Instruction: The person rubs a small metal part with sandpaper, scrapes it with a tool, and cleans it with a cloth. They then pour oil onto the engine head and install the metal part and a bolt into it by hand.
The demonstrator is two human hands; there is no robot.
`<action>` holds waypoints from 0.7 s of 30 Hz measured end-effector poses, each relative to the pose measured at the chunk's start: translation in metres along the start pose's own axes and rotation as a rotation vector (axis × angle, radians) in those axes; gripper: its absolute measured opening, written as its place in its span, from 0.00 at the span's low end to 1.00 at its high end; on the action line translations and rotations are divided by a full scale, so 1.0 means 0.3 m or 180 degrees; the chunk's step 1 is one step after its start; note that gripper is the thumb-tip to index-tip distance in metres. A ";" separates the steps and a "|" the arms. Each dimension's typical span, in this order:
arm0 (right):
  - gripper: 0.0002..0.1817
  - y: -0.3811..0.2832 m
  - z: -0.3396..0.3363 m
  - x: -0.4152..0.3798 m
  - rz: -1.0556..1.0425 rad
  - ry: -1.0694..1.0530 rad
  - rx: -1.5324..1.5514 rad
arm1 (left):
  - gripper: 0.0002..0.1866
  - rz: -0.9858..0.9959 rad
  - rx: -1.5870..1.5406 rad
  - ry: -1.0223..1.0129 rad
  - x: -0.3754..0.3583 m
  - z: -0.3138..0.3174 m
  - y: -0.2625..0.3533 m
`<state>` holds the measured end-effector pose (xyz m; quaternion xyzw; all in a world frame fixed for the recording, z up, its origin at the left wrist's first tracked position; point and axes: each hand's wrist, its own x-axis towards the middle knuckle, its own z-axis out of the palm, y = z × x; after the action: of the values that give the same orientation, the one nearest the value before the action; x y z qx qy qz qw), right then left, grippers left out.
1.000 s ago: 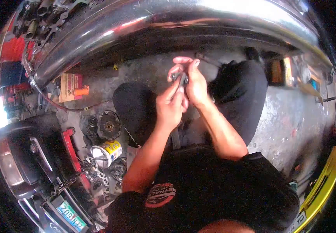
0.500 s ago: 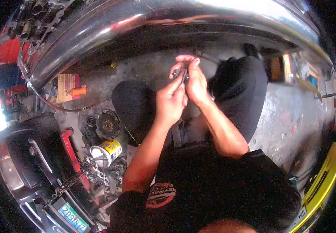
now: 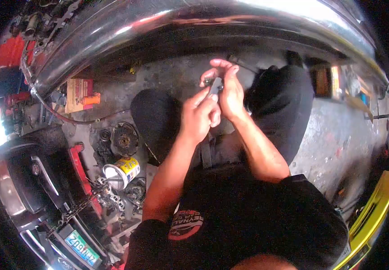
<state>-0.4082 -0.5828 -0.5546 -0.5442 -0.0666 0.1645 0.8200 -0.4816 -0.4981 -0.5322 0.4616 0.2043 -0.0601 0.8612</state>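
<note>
Over my lap, my left hand (image 3: 198, 116) pinches a small flat grey metal piece (image 3: 215, 85), with the thumb laid along it. My right hand (image 3: 230, 95) is cupped around its far end, fingers curled over and thumb pointing up. A small dark part (image 3: 208, 82) shows between the right fingertips and the grey piece; its kind cannot be made out. Both hands are close together, above the gap between my dark-trousered knees.
A curved shiny car body panel (image 3: 167, 20) arches overhead. On the floor to the left lie a round metal disc (image 3: 124, 140), a white-and-yellow bucket (image 3: 129, 167), a red bar (image 3: 80, 166) and an orange object (image 3: 92, 99). A black car (image 3: 28, 180) and yellow bumper (image 3: 374, 211) flank me.
The right fingers have opened slightly away from the grey piece, which now shows broader and more plainly. The left fingers have shifted a little on it.
</note>
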 end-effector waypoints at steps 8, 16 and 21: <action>0.28 0.104 0.002 0.035 -0.0804 0.0436 -0.1215 | 0.27 0.3424 0.5838 0.0915 0.056 -0.100 0.012; 0.33 0.029 0.006 0.044 0.0185 0.0004 0.1587 | 0.22 0.3558 0.4294 0.1628 -0.067 -0.064 0.114; 0.31 -0.011 0.012 0.021 0.0333 0.0086 0.1790 | 0.20 0.3171 0.4200 0.0624 -0.084 -0.004 0.003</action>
<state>-0.4026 -0.5787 -0.5505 -0.3002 0.0208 0.2114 0.9299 -0.5045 -0.4986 -0.5219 0.9111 -0.0270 0.2611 0.3179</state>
